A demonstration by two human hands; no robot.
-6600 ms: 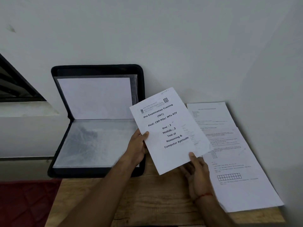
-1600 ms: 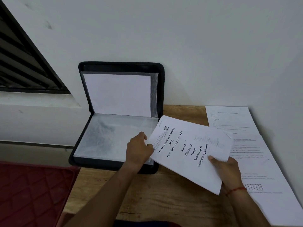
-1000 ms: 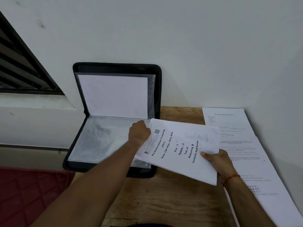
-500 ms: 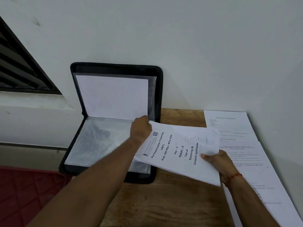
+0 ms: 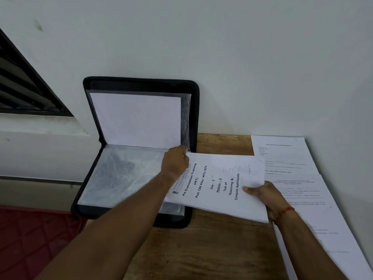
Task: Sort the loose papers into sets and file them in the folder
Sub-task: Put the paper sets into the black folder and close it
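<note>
A black zip folder [image 5: 193,110] stands open on the wooden table, its upper half leaning on the wall with a white sheet [image 5: 137,120] in a clear sleeve. Its lower half lies flat with a clear plastic sleeve [image 5: 121,174] on top. My right hand [image 5: 264,196] grips the right edge of a printed paper set [image 5: 220,184] titled "Pre Examination Training", held sideways over the folder's right edge. My left hand [image 5: 175,162] has curled fingers at the sleeve's upper right corner, by the set's left edge. What the fingertips pinch is hidden.
Loose printed sheets [image 5: 298,178] lie along the right side of the wooden table [image 5: 212,251], against the white wall. A red quilted surface [image 5: 30,239] sits at lower left. A dark louvred window [image 5: 24,87] is at upper left.
The paper set has turned sideways and moved left over the folder's edge. My left hand left the set and went up to the sleeve's upper right corner.
</note>
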